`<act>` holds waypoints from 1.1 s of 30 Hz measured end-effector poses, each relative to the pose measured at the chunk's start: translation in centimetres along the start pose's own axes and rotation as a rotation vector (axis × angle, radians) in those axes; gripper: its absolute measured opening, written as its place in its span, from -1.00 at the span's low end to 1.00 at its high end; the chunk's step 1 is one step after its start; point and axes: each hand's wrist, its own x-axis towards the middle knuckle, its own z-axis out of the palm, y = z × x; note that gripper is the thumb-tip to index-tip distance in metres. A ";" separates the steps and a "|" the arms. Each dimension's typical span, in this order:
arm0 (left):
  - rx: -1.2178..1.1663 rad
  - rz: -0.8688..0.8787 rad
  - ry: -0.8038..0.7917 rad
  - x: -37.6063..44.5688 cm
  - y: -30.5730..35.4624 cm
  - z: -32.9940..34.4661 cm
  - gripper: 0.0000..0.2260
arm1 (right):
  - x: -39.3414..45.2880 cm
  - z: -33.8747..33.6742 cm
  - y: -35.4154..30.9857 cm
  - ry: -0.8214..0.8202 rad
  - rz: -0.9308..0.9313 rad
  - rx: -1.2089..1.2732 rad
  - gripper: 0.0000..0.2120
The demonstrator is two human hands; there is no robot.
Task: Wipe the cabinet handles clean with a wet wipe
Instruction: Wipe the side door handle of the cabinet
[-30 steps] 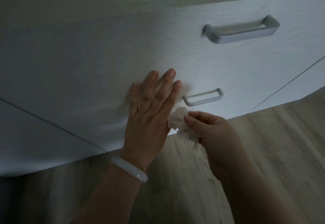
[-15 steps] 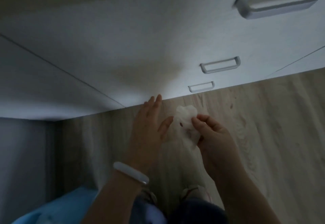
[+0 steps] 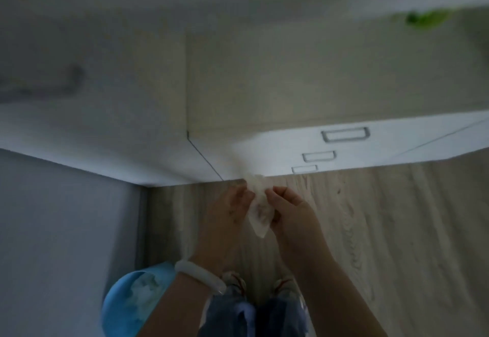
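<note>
Nearest the camera, above shoes and a blue bin [image 3: 132,299]: wet wipe [image 3: 260,211] pinched between left hand [image 3: 229,213] and right hand [image 3: 292,211], fingers of both curled narrow onto its edges, well clear of the cabinet [image 3: 291,148]. Beyond, three handles [image 3: 345,134] stacked on the drawer fronts, untouched. Likely trouble: thin wipe tearing if pulled taut, slipping to the floor [image 3: 397,230], or missing the lower handles in the dim, blurred light.
</note>
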 end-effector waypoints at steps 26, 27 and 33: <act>-0.934 -0.284 0.669 -12.5 16.8 -23.4 -0.89 | -11.1 23.9 -21.3 -0.347 -0.795 -1.206 -0.89; -0.905 -0.285 0.692 -12.0 16.4 -23.9 -0.90 | -9.9 24.8 -21.6 -0.356 -0.866 -1.246 -0.86; -0.621 -0.423 0.871 -6.6 13.9 -26.6 -0.88 | -1.5 29.3 -21.9 -0.591 -1.266 -1.764 -0.58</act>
